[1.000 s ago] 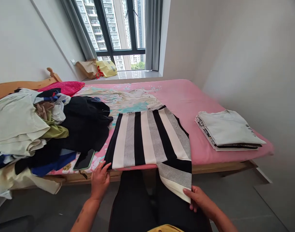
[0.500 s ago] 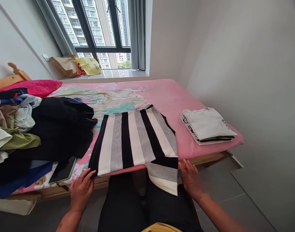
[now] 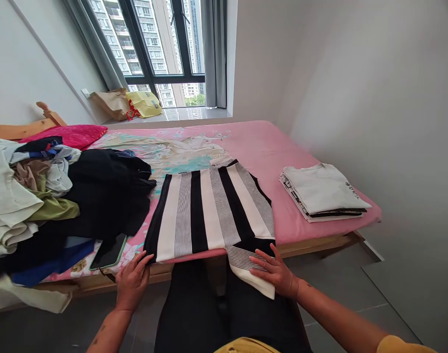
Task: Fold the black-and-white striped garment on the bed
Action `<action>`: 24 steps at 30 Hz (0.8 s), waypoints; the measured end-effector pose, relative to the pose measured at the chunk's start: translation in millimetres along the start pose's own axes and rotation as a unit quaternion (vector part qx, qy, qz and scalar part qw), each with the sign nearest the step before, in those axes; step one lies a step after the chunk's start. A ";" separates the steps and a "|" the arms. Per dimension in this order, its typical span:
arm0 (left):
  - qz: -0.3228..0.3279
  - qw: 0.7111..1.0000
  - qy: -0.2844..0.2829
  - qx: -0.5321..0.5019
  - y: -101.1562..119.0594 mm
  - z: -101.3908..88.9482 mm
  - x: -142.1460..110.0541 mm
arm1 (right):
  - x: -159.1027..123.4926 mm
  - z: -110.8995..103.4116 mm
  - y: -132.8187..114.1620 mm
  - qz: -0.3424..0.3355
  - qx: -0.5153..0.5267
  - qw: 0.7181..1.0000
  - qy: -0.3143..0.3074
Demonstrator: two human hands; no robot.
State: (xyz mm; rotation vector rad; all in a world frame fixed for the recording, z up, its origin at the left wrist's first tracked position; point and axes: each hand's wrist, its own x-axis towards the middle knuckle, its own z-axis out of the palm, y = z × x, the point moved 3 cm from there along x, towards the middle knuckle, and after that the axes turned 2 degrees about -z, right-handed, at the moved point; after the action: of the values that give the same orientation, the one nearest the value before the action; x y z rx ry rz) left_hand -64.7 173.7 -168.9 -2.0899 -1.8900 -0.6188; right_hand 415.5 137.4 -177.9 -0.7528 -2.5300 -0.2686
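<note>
A black-and-white striped garment [image 3: 209, 211] lies flat on the pink bed [image 3: 268, 147], and one end of it hangs over the near edge. My left hand [image 3: 132, 282] touches the garment's near left corner at the bed edge, fingers together on the cloth. My right hand [image 3: 273, 272] lies flat on the hanging striped part, fingers stretched out over it. My legs in black trousers are below the bed edge.
A heap of unfolded clothes [image 3: 55, 196] covers the bed's left side, and a phone [image 3: 108, 252] lies at its near edge. A folded white stack [image 3: 323, 191] sits at the right. A red pillow [image 3: 67, 135] and bags [image 3: 128, 103] are further back by the window.
My right hand let go of the hanging end, swung out to the right, then came back and now rests flat on it. My left hand stayed at the corner.
</note>
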 end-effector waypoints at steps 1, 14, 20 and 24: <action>0.004 1.000 -0.004 0.000 -1.4 -0.9 0.6 | 2.8 -4.6 0.2 0.005 0.023 1.000 -0.002; 0.061 0.995 -0.049 -0.057 -15.6 -15.7 21.9 | 14.5 -57.2 -6.7 0.152 0.181 0.970 0.053; 0.081 0.989 -0.073 -0.098 -19.3 -44.4 -9.5 | -1.7 -87.4 -29.3 0.154 0.159 0.975 -0.007; 0.078 0.987 -0.092 -0.108 -21.2 -51.5 -35.6 | -13.1 -95.8 -40.8 0.166 0.149 0.975 -0.014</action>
State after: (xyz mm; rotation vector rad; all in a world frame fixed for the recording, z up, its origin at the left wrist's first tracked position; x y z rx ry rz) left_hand -95.2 121.3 -142.5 -2.4822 -1.7970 -0.6378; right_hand 440.0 67.4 -103.7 -1.0400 -2.3445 0.2302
